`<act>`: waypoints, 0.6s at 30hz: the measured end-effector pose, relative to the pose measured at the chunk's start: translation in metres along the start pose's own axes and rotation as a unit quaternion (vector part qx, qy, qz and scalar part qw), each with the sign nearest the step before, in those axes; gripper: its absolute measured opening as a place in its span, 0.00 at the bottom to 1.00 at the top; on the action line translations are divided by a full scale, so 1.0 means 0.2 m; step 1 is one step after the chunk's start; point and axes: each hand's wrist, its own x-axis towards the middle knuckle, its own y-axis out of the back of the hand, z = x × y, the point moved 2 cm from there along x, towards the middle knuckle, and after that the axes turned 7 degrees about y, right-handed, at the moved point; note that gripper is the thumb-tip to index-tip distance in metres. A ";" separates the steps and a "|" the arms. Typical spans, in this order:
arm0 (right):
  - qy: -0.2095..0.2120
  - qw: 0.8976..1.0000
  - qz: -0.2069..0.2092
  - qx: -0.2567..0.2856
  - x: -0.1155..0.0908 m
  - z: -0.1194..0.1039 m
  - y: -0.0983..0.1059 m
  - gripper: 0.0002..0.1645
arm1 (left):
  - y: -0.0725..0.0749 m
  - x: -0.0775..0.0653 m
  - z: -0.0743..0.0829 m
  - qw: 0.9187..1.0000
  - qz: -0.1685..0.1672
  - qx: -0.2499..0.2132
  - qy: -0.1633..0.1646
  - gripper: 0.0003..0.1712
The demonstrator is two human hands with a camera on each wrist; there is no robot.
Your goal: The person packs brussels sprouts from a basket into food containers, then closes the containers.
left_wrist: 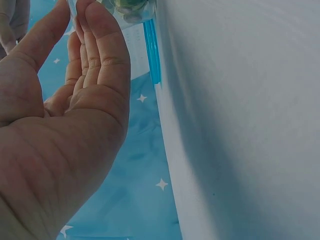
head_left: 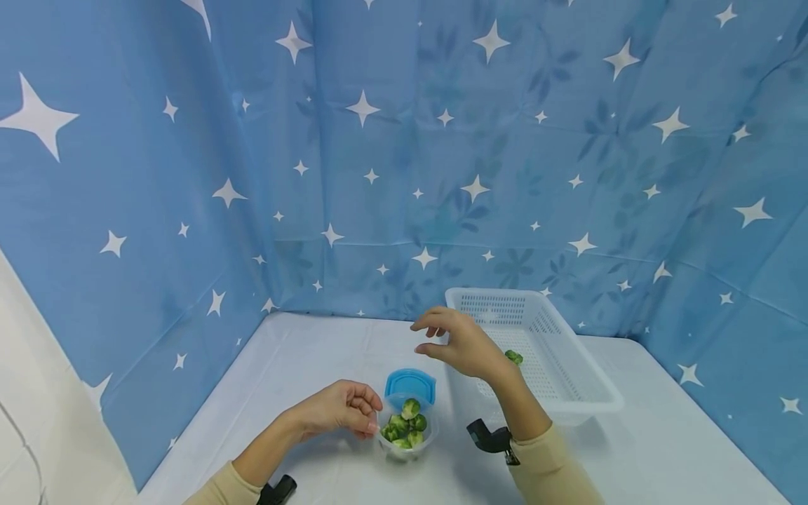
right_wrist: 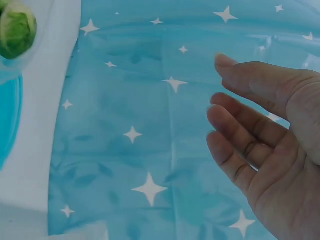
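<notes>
A small clear tub holding several Brussels sprouts stands on the table. My left hand pinches the tub's left rim between thumb and fingers; in the left wrist view the tub's wall shows at the fingertips of that hand. Raised in the air between the tub and a white basket, my right hand holds nothing. Its fingers are loosely bent and stand apart from the thumb, as the right wrist view of the hand also shows. A blue lid is just behind the tub.
The white perforated basket stands at the right of the table, with a few sprouts in it, partly hidden by my right arm. A white cloth covers the table. Blue star-patterned curtains hang behind and at both sides.
</notes>
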 end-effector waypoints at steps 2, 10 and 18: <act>-0.003 1.000 0.006 -0.003 0.01 0.00 0.03 0.18 | 0.00 0.00 0.00 1.000 0.001 0.001 -0.002 0.24; -0.019 0.999 0.022 -0.025 0.05 0.01 0.10 0.19 | 0.00 -0.01 0.00 1.000 0.001 0.004 -0.005 0.27; -0.042 0.999 0.028 -0.002 0.06 0.11 0.17 0.22 | 0.00 -0.01 0.00 1.000 -0.002 -0.001 -0.003 0.27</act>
